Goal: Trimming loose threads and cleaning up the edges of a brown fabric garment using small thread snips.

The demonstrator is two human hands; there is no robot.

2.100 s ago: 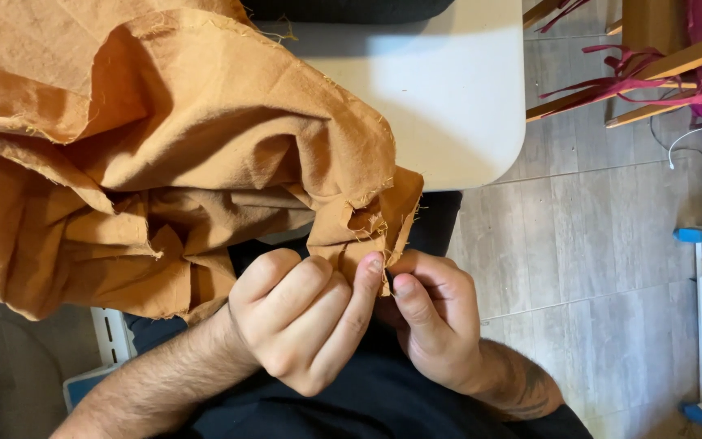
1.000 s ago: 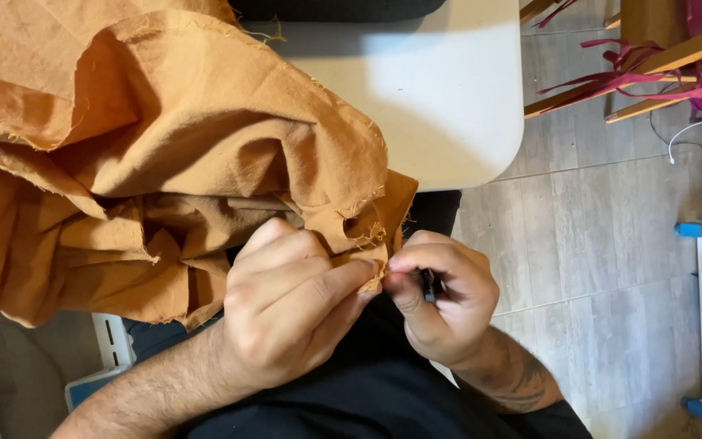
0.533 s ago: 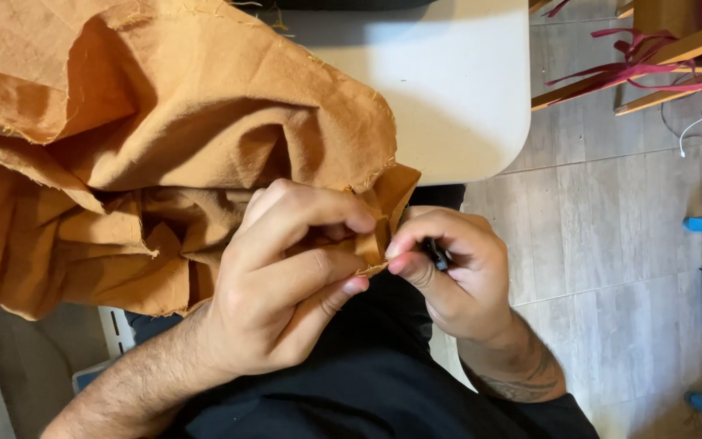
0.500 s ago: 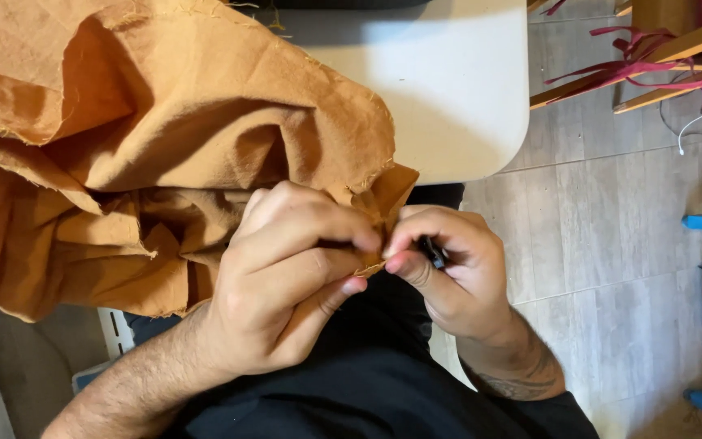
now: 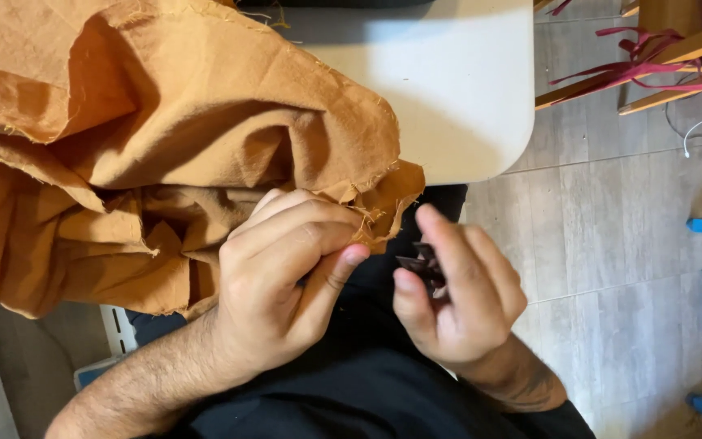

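Head view, looking down at lap level. Left hand (image 5: 286,284) is curled tight around the frayed corner of an orange-brown woven cloth (image 5: 164,138), thumb and forefinger pinching the raw edge just below the lip of the white table (image 5: 457,89). The bulk of the cloth lies heaped on the table top and spills off its near edge onto the lap; the pinched corner hangs in the air between table and body. Right hand (image 5: 457,301) sits just beside the corner, apart from it, fingers loosely folded around a small dark tool (image 5: 424,264), only its tip showing between thumb and forefinger; its kind cannot be made out, possibly a seam ripper or small snips. Judgement: the step in hand is working on the raw edge or stitching at this corner, with the tool drawn off a little from the cloth. The next move likely calls for bringing the tool tip back to the pinched edge while the left hand keeps the fabric taut, aiming carefully so the tip meets thread, not fingertip. Grey tiled floor (image 5: 611,244) to the right.
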